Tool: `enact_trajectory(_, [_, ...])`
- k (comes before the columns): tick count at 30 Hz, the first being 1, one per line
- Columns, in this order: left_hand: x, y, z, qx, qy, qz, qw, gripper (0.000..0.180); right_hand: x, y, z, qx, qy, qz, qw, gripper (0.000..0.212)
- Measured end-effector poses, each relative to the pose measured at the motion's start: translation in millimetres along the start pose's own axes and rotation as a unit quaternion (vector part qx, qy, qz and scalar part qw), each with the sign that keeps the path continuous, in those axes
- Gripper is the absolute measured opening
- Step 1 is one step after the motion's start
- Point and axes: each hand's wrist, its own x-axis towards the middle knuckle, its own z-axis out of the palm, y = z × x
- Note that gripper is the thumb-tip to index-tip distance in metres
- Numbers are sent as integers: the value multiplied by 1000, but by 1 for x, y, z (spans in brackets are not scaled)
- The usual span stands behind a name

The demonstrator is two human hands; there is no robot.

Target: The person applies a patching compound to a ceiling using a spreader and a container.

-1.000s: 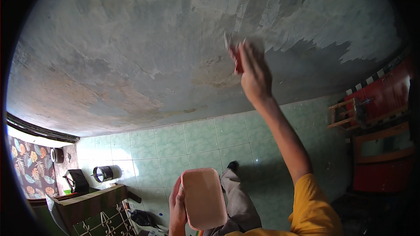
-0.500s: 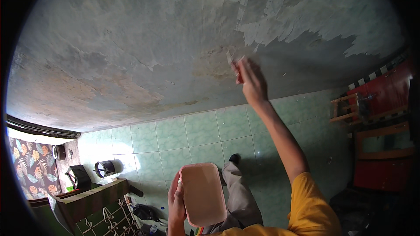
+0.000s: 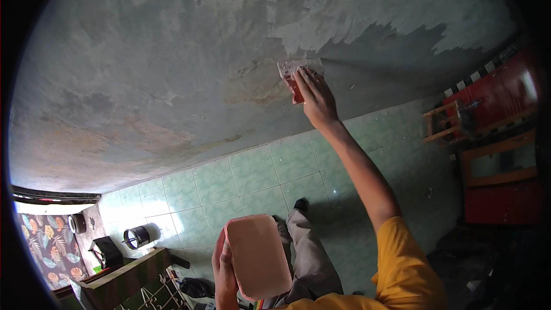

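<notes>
Some grey wall (image 3: pixel 390 51) at upper right has pale smears (image 3: pixel 356 14), some looks undone; right hand (image 3: pixel 318 102) pinches flat red-handled scraper (image 3: pixel 291 80), left hand (image 3: pixel 224 264) grips pink oblong tub (image 3: pixel 252 217)

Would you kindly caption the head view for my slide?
Right hand holds a red-handled scraper at a grey wall; left hand holds a pink tray.

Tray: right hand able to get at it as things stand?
Probably yes: the right hand is up at the wall holding a scraper, but nothing shows blocking the tray; the left hand holds its left side.
</notes>
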Motion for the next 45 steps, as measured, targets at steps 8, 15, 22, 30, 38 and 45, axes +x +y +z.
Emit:
enact_trajectory(8, [6,-4,9,-7,-18,-40,999,67,95,33,-76,-96,178,7,979,58])
enact_trajectory(15, [8,-10,6,-11,-27,-2,1000,73,-6,21,-11,10,57,70,996,54])
enact_trajectory(22, [8,26,35,-62,-67,39,995,75,-34,-59,-107,330,-23,387,861,21])
enact_trajectory(30, [-13,62,84,-220,-125,-5,967,61,-37,-176,-295,603,77,543,580,23])
enact_trajectory(38, [-62,88,199,-267,-130,43,954,45,-70,-172,-373,694,61,553,457,34])
enact_trajectory(45, [-70,56,283,-263,-135,100,950,53,-78,-77,-449,584,16,488,649,26])
